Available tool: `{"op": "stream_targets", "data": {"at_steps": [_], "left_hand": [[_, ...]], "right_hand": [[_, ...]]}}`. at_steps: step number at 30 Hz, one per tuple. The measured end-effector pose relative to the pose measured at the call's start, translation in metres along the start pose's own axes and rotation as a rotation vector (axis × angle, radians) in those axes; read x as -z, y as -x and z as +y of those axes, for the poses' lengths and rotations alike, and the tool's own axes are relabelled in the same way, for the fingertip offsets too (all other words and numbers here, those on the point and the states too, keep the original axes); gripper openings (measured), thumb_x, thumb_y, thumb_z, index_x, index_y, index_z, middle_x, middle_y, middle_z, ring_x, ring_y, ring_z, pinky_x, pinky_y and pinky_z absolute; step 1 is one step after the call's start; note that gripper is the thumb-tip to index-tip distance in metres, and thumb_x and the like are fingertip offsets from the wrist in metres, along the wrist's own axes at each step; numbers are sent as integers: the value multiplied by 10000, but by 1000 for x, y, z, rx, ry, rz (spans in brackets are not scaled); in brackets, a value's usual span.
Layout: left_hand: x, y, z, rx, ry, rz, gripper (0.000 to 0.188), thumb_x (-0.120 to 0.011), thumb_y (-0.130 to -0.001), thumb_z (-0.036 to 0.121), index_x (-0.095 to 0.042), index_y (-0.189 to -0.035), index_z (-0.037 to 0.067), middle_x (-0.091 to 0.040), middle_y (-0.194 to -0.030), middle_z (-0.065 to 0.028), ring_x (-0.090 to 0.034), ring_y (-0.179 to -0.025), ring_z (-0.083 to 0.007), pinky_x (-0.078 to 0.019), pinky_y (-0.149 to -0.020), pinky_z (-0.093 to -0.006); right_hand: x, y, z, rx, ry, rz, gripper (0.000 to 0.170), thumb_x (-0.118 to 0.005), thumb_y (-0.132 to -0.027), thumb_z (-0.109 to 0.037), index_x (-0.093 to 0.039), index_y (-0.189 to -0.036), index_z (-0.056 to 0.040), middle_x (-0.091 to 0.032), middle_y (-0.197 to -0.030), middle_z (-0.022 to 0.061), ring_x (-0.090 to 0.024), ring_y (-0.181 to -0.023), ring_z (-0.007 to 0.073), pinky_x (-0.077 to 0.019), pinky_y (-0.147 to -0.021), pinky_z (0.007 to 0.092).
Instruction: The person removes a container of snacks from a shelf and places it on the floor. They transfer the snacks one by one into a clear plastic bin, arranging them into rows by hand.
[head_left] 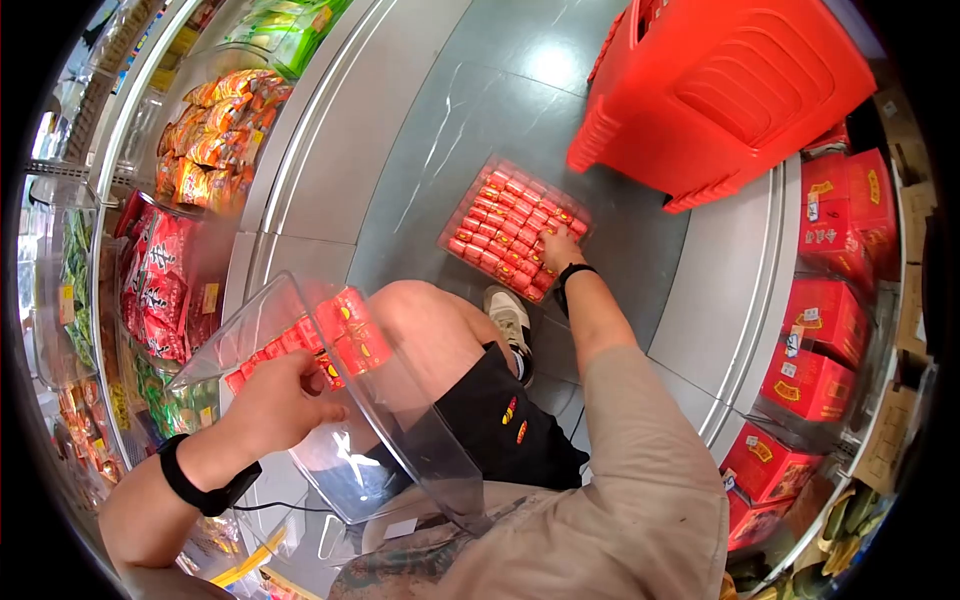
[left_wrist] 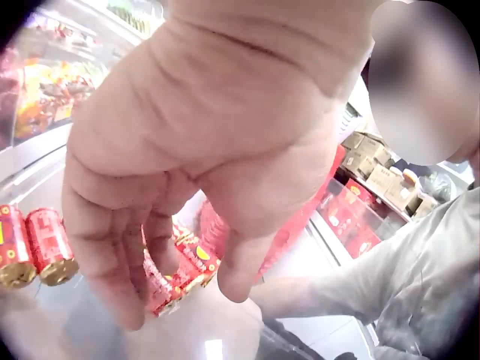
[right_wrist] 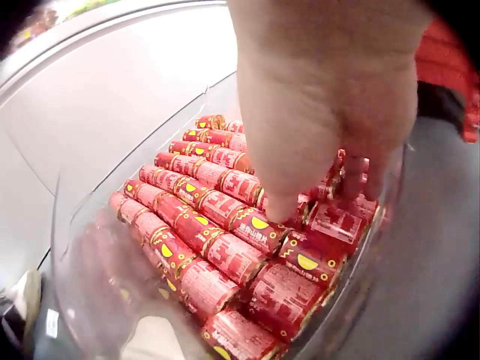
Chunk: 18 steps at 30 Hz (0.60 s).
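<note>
Red rolls (head_left: 503, 222) under right hand (head_left: 562, 251), grip unclear; left hand (head_left: 276, 405) loosely spread

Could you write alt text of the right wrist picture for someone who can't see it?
A person's right hand reaches in among rows of red, cylindrical wrapped rolls in a clear plastic container. Part of a shoe shows at the lower left.

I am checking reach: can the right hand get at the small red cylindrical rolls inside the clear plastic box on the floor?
Very likely yes: the right hand is among the small red rolls, and no lid shows over the clear plastic box.
</note>
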<state>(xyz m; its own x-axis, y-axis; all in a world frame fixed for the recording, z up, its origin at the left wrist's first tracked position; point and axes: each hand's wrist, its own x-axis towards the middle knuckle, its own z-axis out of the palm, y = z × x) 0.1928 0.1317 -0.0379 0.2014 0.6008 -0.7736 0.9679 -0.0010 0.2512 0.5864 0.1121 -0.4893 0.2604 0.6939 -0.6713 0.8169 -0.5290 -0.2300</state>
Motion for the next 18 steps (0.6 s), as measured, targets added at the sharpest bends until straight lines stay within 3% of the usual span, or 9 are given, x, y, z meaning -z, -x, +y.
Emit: {"op": "stream_targets", "data": {"at_steps": [1, 3, 5, 8, 10, 14, 18], "left_hand": [[3, 1, -2, 2, 39, -10, 421, -858, -702, 270, -595, -873, -10, -648, -814, -121, -643, -748, -233, -519, -695, -361], [11, 8, 6, -12, 42, 14, 425, -850, -713, 283, -595, -885, -10, -648, -821, -119, -643, -746, -229, -517, -692, -360], [24, 21, 20, 28, 23, 25, 433, -822, -744, 311, -592, -921, -10, -649, -847, -125, -649, -764, -241, -515, -701, -363], [31, 28, 18, 47, -9, 26, 436, -800, -765, 325, -589, -944, -12, -655, -869, -132, -657, -794, -257, -514, -721, -367], [36, 35, 16, 43, 40, 37, 430, -781, -779, 330, -595, -953, -17, -664, -889, -143, -666, -829, -277, -515, -738, -380], [40, 50, 6, 14, 36, 75, 425, -765, -792, 331, -625, -984, -22, -686, -926, -160, -684, -878, -294, -527, -769, -387], [45, 67, -8, -49, 94, 148, 410, -765, -794, 320, -637, -972, -25, -695, -925, -164, -690, -887, -301, -534, -782, -390]], "right_hand": [[-4, 4, 1, 22, 31, 95, 384, -614, -903, -189, -583, -1285, -213, -450, -1356, 201, -498, -1235, 440, -471, -1031, 489], [-19, -24, 19, 129, 73, 144, 329, -590, -911, -224, -614, -1222, -117, -478, -1323, 262, -533, -1202, 453, -483, -1006, 501], [-15, -30, 21, 186, 80, 135, 328, -639, -897, -275, -637, -1170, -92, -536, -1249, 274, -598, -1121, 422, -505, -971, 476], [-2, -13, 9, 124, 54, 29, 398, -637, -924, -380, -599, -1242, -144, -448, -1372, 224, -481, -1272, 413, -453, -1035, 496], [-5, -13, 9, 114, 95, 36, 380, -610, -935, -351, -590, -1243, -129, -431, -1390, 221, -479, -1270, 427, -462, -1025, 501], [-11, -7, 10, 80, 75, 245, 425, -670, -899, -320, -552, -1254, -118, -417, -1371, 249, -529, -1192, 461, -491, -960, 525], [20, 19, 10, 116, -270, 256, 418, -657, -911, -271, -544, -1289, -132, -442, -1319, 245, -520, -1198, 443, -470, -990, 462]]}}
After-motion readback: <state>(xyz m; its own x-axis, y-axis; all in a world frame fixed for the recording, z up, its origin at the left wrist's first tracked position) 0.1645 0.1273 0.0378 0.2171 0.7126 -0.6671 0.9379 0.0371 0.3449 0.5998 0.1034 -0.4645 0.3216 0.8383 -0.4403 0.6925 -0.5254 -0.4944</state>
